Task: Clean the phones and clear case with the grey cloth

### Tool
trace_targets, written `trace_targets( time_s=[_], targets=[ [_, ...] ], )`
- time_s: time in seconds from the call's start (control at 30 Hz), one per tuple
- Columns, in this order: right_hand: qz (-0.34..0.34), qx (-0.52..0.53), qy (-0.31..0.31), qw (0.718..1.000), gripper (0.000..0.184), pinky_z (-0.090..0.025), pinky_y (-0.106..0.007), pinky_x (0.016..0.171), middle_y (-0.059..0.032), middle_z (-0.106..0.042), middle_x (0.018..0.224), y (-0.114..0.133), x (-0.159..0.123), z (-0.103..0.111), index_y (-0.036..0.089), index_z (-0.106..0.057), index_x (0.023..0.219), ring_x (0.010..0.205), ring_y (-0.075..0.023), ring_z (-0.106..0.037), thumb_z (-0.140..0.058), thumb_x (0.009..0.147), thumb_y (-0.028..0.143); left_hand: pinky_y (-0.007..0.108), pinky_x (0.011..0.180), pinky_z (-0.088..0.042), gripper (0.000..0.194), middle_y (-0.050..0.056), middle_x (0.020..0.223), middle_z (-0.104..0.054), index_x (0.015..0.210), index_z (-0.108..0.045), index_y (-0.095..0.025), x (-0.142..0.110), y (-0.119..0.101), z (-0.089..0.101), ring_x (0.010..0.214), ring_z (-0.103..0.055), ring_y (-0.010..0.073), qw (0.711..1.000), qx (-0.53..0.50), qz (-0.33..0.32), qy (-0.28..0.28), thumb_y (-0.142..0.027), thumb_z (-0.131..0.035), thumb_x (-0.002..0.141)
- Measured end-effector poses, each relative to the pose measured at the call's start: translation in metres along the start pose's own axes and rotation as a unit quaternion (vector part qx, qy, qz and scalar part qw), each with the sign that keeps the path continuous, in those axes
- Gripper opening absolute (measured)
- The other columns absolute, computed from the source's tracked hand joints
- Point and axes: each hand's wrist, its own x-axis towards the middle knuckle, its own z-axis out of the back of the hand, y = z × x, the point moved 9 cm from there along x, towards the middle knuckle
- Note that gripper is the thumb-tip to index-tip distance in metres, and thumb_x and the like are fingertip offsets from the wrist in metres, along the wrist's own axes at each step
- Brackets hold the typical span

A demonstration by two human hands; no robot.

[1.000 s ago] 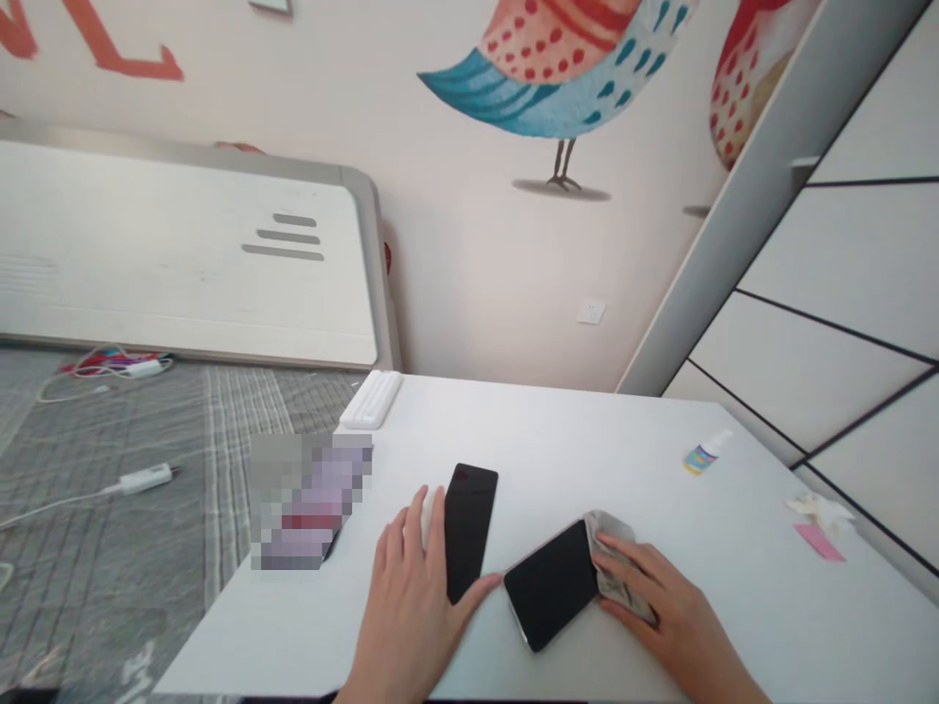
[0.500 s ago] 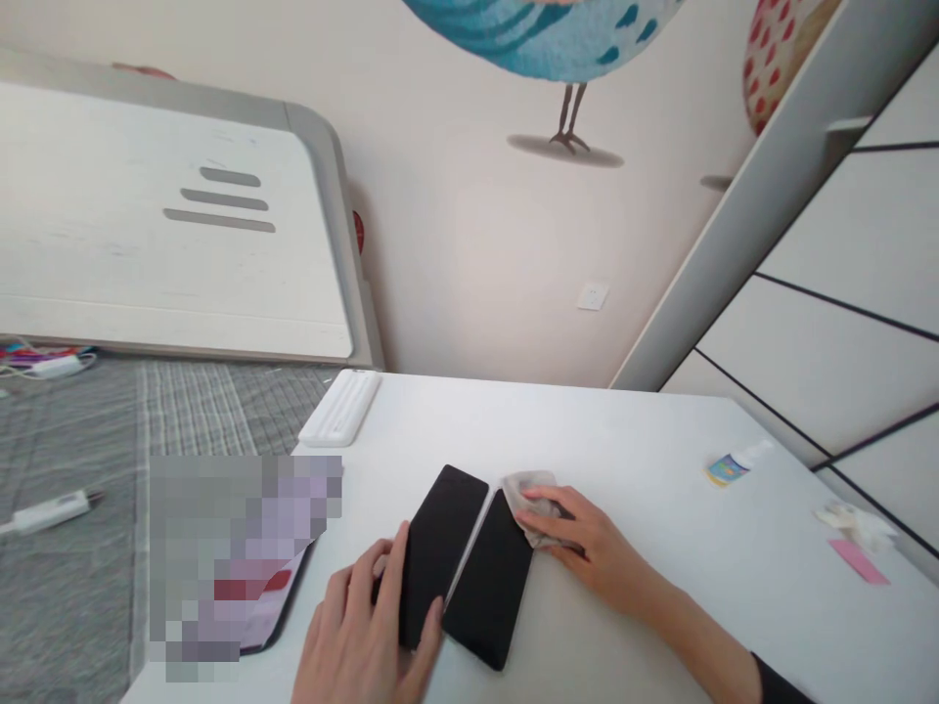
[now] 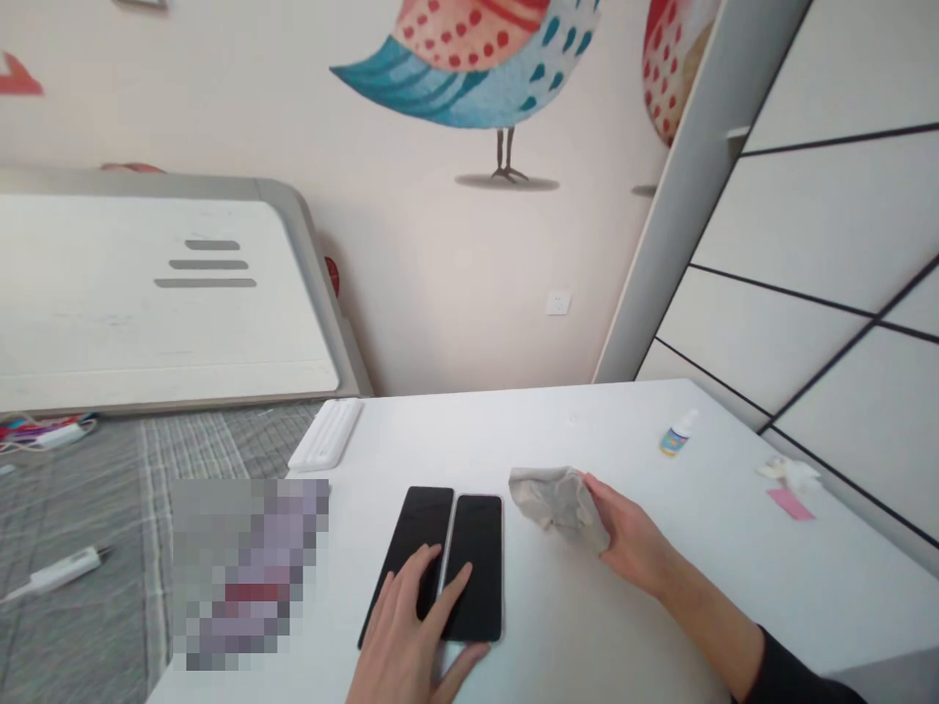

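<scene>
Two black smartphones lie side by side on the white table, a left phone (image 3: 420, 518) and a right phone (image 3: 480, 548) with a pale edge like a clear case. My left hand (image 3: 403, 626) rests over their near ends, fingers spread, with fingertips touching both screens and the thumb near the right phone's lower edge. My right hand (image 3: 635, 538) pinches a crumpled grey cloth (image 3: 554, 499) by its right side. The cloth hangs just right of the right phone, apart from it.
A white power bank-like block (image 3: 327, 435) lies at the table's far left corner. Left of the phones is a blurred-out purple item (image 3: 271, 557). At right stand a small bottle (image 3: 677, 433), crumpled white tissue (image 3: 796, 474) and a pink slip (image 3: 790, 505). A grey-covered bed (image 3: 103, 508) adjoins the left side.
My right hand has lifted the cloth off the right phone and drawn it rightward. My left hand has shifted right onto both phones, which now lie straighter. The view has tilted and turned.
</scene>
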Motion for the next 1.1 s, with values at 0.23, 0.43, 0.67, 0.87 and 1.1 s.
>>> trace_targets(
  time_s=[0.23, 0.43, 0.67, 0.87, 1.1],
  targets=[
    [-0.076, 0.171, 0.009, 0.982, 0.070, -0.062, -0.043, 0.084, -0.0105, -0.076, 0.098, 0.008, -0.044, -0.010, 0.022, -0.074, 0.109, 0.094, -0.0271, -0.075, -0.032, 0.102, 0.079, 0.074, 0.118, -0.038, 0.061, 0.014, 0.160, -0.054, 0.149, -0.053, -0.030, 0.039, -0.034, 0.019, 0.145, -0.054, 0.0396, 0.973, -0.219, 0.055, 0.044, -0.041, -0.074, 0.093],
    [-0.063, 0.236, -0.042, 0.969, 0.039, -0.052, -0.023, 0.069, 0.0001, -0.069, 0.094, 0.001, -0.068, -0.014, 0.026, -0.068, 0.103, 0.077, -0.0139, -0.066, -0.088, 0.081, 0.051, 0.033, 0.088, -0.056, 0.030, 0.006, 0.098, -0.077, 0.098, -0.071, -0.018, 0.092, -0.070, 0.013, 0.094, -0.070, 0.0237, 0.830, -0.515, 0.113, 0.182, -0.047, -0.062, 0.100],
    [-0.050, 0.238, -0.055, 0.968, 0.050, -0.050, -0.021, 0.075, 0.0021, -0.066, 0.110, 0.003, -0.057, 0.030, 0.032, -0.072, 0.112, 0.090, -0.0138, -0.063, -0.098, 0.070, 0.040, 0.024, 0.070, -0.040, 0.022, -0.004, 0.081, -0.066, 0.087, -0.070, -0.019, 0.118, -0.047, 0.018, 0.075, -0.054, 0.0152, 0.824, -0.488, 0.130, 0.256, -0.040, -0.069, 0.095],
    [-0.157, 0.162, 0.114, 0.968, 0.068, -0.056, -0.034, 0.090, -0.0078, -0.068, 0.140, -0.012, -0.042, 0.010, 0.035, -0.067, 0.139, 0.117, -0.0252, -0.069, -0.088, 0.079, 0.057, 0.024, 0.070, -0.039, 0.023, -0.005, 0.077, -0.067, 0.083, -0.071, -0.021, 0.135, -0.051, 0.017, 0.073, -0.056, 0.0138, 0.832, -0.469, 0.086, 0.283, -0.038, -0.068, 0.097],
    [-0.074, 0.018, 0.066, 0.995, 0.051, -0.050, -0.028, 0.064, -0.0014, -0.071, 0.083, -0.002, -0.010, 0.029, 0.021, -0.076, 0.108, 0.071, -0.0172, -0.065, -0.088, 0.077, 0.060, 0.027, 0.071, -0.043, 0.021, -0.003, 0.079, -0.070, 0.085, -0.074, -0.023, 0.152, -0.044, 0.030, 0.074, -0.061, 0.0157, 0.906, -0.360, 0.009, 0.221, -0.037, -0.068, 0.100]
  ],
)
